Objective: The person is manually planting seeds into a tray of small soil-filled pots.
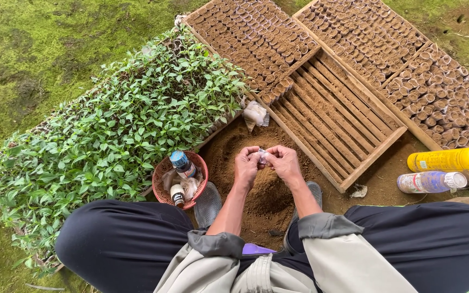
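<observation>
Knees in dark trousers frame both forearms, which reach forward with elbows bent. Left hand (246, 165) and right hand (284, 161) meet fingertip to fingertip above the soil mound (267, 198), each grip pinched shut on a small clear plastic pot (261, 157) held between them. Beside the left knee sits a red basket (161, 179).
</observation>
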